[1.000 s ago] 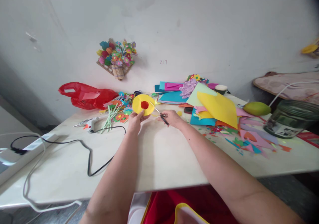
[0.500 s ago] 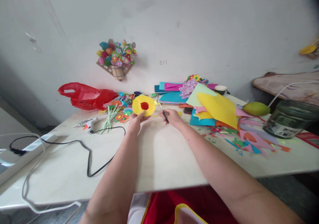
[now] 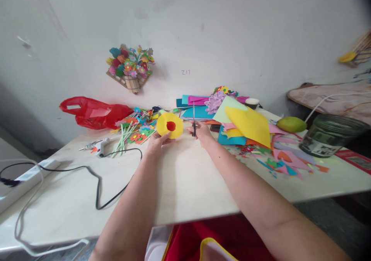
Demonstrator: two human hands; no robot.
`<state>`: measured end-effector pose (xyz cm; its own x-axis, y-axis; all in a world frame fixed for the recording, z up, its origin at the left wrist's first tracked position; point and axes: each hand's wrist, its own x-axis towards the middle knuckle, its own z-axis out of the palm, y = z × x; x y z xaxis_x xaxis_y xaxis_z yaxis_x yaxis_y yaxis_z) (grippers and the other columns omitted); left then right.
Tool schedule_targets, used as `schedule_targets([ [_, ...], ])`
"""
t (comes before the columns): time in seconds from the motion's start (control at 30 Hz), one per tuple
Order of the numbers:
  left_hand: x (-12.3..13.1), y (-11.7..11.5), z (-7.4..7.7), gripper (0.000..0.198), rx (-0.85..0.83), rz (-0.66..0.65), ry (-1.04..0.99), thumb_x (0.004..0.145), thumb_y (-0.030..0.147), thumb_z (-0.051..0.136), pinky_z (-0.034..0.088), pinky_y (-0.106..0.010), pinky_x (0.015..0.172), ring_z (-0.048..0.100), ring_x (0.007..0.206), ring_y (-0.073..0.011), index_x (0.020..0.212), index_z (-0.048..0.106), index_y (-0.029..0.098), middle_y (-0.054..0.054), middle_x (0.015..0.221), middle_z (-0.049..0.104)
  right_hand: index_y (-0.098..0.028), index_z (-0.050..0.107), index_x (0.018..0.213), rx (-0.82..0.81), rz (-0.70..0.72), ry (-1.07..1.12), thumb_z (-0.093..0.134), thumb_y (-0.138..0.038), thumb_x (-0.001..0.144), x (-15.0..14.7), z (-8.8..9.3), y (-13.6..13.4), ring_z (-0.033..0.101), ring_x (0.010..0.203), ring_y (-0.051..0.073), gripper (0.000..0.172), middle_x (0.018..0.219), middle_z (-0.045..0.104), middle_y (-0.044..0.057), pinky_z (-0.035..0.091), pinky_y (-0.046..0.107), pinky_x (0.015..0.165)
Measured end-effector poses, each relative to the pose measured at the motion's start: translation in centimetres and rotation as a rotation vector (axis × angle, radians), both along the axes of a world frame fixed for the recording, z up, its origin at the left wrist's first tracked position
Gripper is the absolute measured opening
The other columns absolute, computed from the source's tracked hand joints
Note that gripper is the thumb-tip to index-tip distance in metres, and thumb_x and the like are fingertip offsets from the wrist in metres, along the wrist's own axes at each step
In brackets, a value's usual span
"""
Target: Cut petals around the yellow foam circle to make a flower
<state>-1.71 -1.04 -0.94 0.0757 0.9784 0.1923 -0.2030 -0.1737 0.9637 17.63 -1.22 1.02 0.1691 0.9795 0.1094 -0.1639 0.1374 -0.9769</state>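
Note:
Between the thumb and fingers of my left hand [image 3: 159, 143] is a yellow disc [image 3: 162, 124] of foam or felt with a red round piece [image 3: 171, 126] in its middle. My right hand [image 3: 203, 132] is closed around the dark handles of a pair of scissors [image 3: 194, 118]. The blades point upward, away from me, and stand apart from the disc. Both hands are over the middle of the white table [image 3: 188, 183]. Part of my left fingers is hidden behind the disc.
Left are a red plastic bag [image 3: 95, 113], paper flowers [image 3: 137, 137], pale green strips [image 3: 125, 135], a glue gun [image 3: 100, 148] and its black cable. Right lie coloured sheets [image 3: 249, 125], scraps [image 3: 285, 162], a green mango [image 3: 291, 124] and a glass jar [image 3: 330, 135]. A power strip [image 3: 34, 178] sits far left.
The scissors have swung from leaning left toward the disc to pointing straight up, farther from it. The disc has turned slightly in my left hand. The whole view has shifted a little.

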Motion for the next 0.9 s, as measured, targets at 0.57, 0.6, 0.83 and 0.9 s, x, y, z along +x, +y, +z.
schedule_targets([
  [0.57, 0.0, 0.1, -0.3, 0.050, 0.019, -0.055, 0.082, 0.060, 0.035, 0.078, 0.057, -0.031, 0.066, 0.069, 0.067, -0.0212, 0.101, 0.065, 0.009, -0.013, 0.092, 0.071, -0.016, 0.057, 0.091, -0.058, -0.034, 0.085, 0.071, -0.015, 0.062, -1.0, -0.2, 0.2, 0.051, 0.047, 0.007, 0.032, 0.058, 0.055, -0.005, 0.036, 0.017, 0.042],
  [0.6, 0.0, 0.1, -0.3, 0.049, 0.021, -0.057, 0.085, 0.061, 0.035, 0.078, 0.057, -0.031, 0.066, 0.069, 0.067, -0.0213, 0.100, 0.065, 0.009, -0.013, 0.093, 0.071, -0.016, 0.058, 0.091, -0.056, -0.036, 0.091, 0.071, -0.016, 0.062, -1.1, -0.3, 0.3, 0.050, 0.047, 0.006, 0.032, 0.059, 0.055, -0.005, 0.038, 0.017, 0.044],
  [0.83, -0.1, 0.2, -0.5, 0.048, 0.016, -0.067, 0.109, 0.063, 0.035, 0.077, 0.058, -0.032, 0.066, 0.069, 0.066, -0.0216, 0.102, 0.065, 0.009, -0.013, 0.093, 0.071, -0.014, 0.060, 0.090, -0.025, -0.055, 0.088, 0.071, -0.018, 0.058, -1.3, -0.5, 0.6, 0.046, 0.044, 0.006, 0.034, 0.051, 0.051, -0.008, 0.039, 0.019, 0.046],
  [0.9, -0.1, 0.1, -0.3, 0.048, 0.011, -0.067, 0.118, 0.064, 0.035, 0.076, 0.058, -0.032, 0.066, 0.069, 0.065, -0.0217, 0.103, 0.064, 0.009, -0.013, 0.091, 0.071, -0.014, 0.060, 0.090, -0.024, -0.060, 0.086, 0.070, -0.017, 0.056, -1.3, -0.4, 0.5, 0.045, 0.042, 0.006, 0.035, 0.050, 0.050, -0.008, 0.038, 0.019, 0.046],
])
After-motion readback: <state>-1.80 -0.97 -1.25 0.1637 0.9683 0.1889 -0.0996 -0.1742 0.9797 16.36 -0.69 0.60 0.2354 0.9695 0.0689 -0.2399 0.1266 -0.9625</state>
